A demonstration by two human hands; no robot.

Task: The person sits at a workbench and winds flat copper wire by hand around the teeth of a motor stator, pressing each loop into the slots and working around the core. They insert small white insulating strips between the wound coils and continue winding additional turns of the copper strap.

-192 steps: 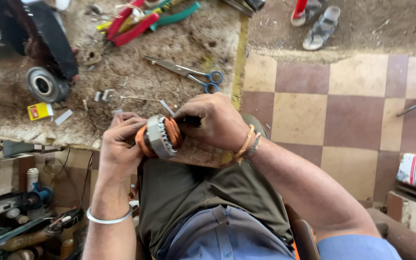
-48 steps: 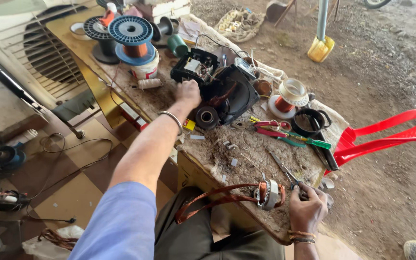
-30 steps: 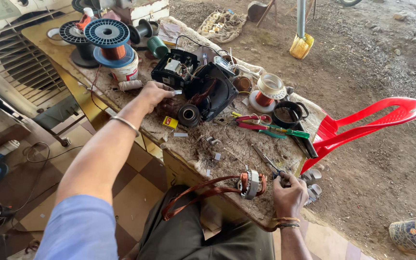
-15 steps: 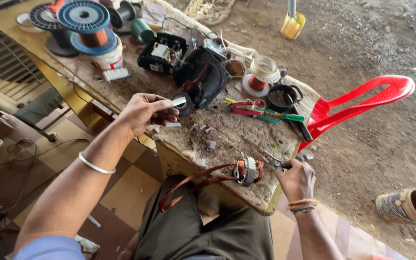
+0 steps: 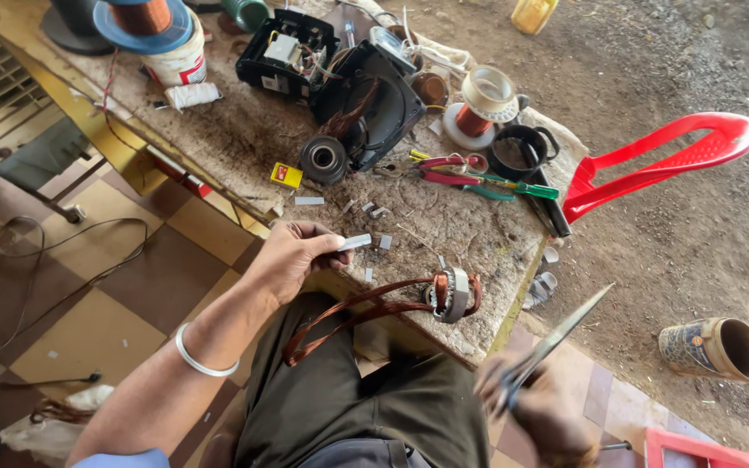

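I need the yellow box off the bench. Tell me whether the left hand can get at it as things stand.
Probably yes: the yellow box lies in the open on the bench just beyond the left hand, though its fingers already pinch a small grey strip.

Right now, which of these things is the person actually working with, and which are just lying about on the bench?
In use:
small pale strip in left hand
long metal scissors in blurred right hand
copper-wound stator

Lying about:
red-handled pliers
green screwdriver
blue wire spool
opened black casing
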